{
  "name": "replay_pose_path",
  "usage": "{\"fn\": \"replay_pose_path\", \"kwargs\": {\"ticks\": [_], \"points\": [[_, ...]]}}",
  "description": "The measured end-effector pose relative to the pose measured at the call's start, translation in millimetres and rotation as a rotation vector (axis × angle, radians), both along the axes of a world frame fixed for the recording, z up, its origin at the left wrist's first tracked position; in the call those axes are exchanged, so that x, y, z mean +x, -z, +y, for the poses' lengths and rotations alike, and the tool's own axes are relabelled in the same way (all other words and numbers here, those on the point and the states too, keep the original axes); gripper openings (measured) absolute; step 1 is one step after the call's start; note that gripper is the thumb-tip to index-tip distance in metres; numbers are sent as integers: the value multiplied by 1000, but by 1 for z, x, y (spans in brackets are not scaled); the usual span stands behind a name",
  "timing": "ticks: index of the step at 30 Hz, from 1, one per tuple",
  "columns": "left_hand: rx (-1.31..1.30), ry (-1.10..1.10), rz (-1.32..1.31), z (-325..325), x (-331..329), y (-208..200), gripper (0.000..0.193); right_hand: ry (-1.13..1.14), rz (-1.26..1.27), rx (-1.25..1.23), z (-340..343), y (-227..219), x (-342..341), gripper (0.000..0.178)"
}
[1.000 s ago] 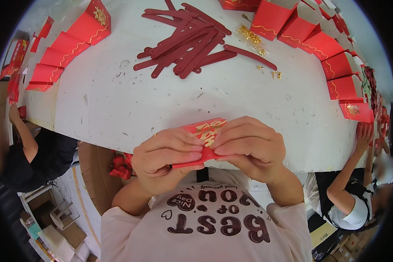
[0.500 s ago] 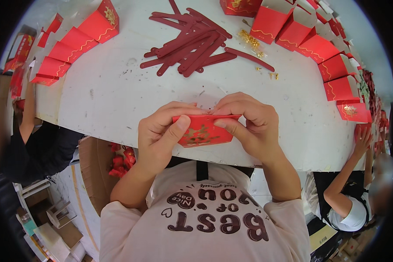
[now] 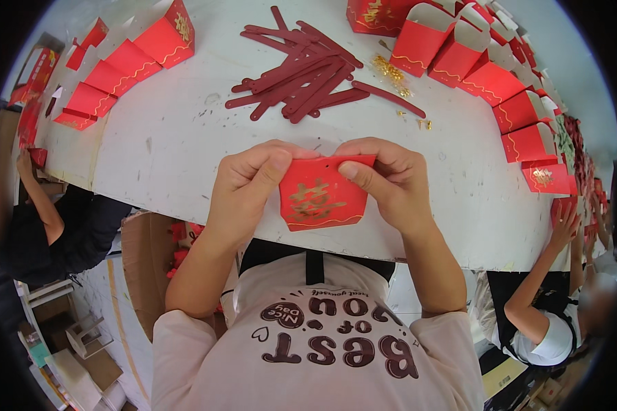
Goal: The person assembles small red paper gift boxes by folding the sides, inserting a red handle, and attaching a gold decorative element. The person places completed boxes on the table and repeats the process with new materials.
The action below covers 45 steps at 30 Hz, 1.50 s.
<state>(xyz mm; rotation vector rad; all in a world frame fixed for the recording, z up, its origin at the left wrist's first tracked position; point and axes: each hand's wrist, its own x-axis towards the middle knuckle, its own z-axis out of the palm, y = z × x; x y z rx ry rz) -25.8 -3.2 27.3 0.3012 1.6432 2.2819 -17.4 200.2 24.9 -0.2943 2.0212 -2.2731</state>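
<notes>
Head view, red box: up between the two hands, over the near side of the bench; its top edge runs side to side.
Left hand: at the box's top left corner.
Right hand: at its top right corner; both hands touch it, so neither is nearer.
Fingers: pinched on the box, thumbs on the near face, the rest mostly behind.
Dark red strips: in a pile past the box.
Gold pins: past the box, to its right.
Box writing: a big gold sign, with a wavy gold line below.
Shirt writing: dark letters, upside down, on the body side of the box.
</notes>
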Motion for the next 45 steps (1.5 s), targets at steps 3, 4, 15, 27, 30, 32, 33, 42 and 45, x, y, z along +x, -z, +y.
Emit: {"fn": "replay_pose_path", "kwargs": {"ticks": [3, 4, 15, 27, 30, 32, 33, 42, 45], "points": [[7, 41, 141, -3, 5, 15, 46, 7, 8, -54, -1, -2, 0, 17], [-5, 50, 208, -4, 7, 21, 55, 10, 19, -78, -2, -2, 1, 19], [-39, -463, 607, 42, 44, 42, 70, 91, 111, -650, 2, 26, 0, 15], [-241, -592, 828, 39, 46, 25, 33, 154, 275, -703, -14, 17, 9, 16], [-267, -596, 825, 38, 42, 18, 30, 200, 285, -656, -13, 17, 9, 15], [-242, -581, 711, 38, 45, 7, 26, 221, 313, -591, -17, 13, 12, 14], [-184, -570, 691, 37, 44, 9, 24, 225, 335, -583, -19, 11, 13, 14], [-25, -503, 435, 35, 48, 5, 14, 304, 370, -524, -26, 8, 16, 14], [-198, -507, 592, 27, 35, -1, 16, 322, 385, -455, -23, 12, 17, 14]]}}
